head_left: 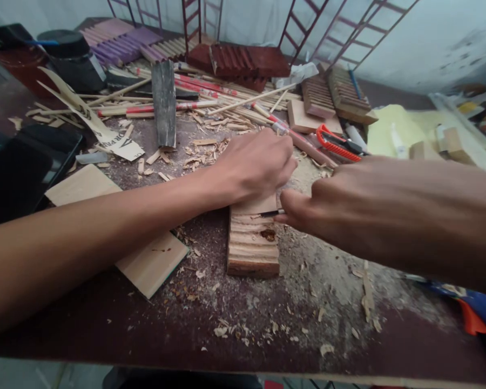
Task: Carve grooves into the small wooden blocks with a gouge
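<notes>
A grooved wooden block [253,246] lies lengthwise in front of me, with a row of ridges across its near part and a dark knot. My left hand [263,162] is closed over the block's far end, its fingertips hidden. From the right, my right hand [324,210] pinches a thin carving tool [272,213]; its dark narrow tip rests at the edge of the ridges, beside the smooth part. The handle is hidden in the fist. Wood shavings [222,329] and dust lie around the block.
A flat board [154,265] lies under my left forearm. Behind my hands are an orange utility knife [336,143], a dark curved strip [164,105] and many thin sticks [243,102]. Dark red grooved blocks [243,60], small ladder frames [303,24] and jars [71,59] stand at the back.
</notes>
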Available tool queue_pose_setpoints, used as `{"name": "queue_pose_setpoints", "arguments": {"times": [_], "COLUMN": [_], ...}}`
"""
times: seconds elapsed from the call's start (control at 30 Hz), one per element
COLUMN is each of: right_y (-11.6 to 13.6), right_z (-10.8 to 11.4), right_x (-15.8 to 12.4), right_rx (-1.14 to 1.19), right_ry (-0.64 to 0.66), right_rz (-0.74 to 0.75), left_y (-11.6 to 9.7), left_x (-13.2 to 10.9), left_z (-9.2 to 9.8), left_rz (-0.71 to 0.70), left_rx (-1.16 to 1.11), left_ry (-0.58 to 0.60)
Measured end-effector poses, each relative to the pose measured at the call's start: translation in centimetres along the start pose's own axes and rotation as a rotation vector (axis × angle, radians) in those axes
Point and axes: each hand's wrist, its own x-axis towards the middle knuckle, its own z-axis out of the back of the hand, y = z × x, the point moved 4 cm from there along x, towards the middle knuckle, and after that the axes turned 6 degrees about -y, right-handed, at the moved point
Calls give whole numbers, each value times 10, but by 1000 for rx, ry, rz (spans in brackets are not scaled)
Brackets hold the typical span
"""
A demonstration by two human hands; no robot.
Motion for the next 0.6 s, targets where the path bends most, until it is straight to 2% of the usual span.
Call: {"name": "queue_pose_setpoints", "arguments": {"times": [0.1,0.17,0.27,0.43,0.6], "right_y": [-4,-9,-15,-20,-29], "right_z": [-16,-24,-33,-36,-41], "right_x": [2,2,-1,-11,-16], "right_rx": [-46,52,184,76,243], "right_ry": [243,276,251,85,108], "right_rz": [34,28,45,116,90], "left_y": [-1,-1,-1,0,1], "left_x": [0,0,0,1,1], "left_z": [0,1,1,0,1], "left_rz": [5,4,-4,-7,-36], "left_rx": [5,4,6,26,20], "left_ry": [2,-6,-5,9,1]}}
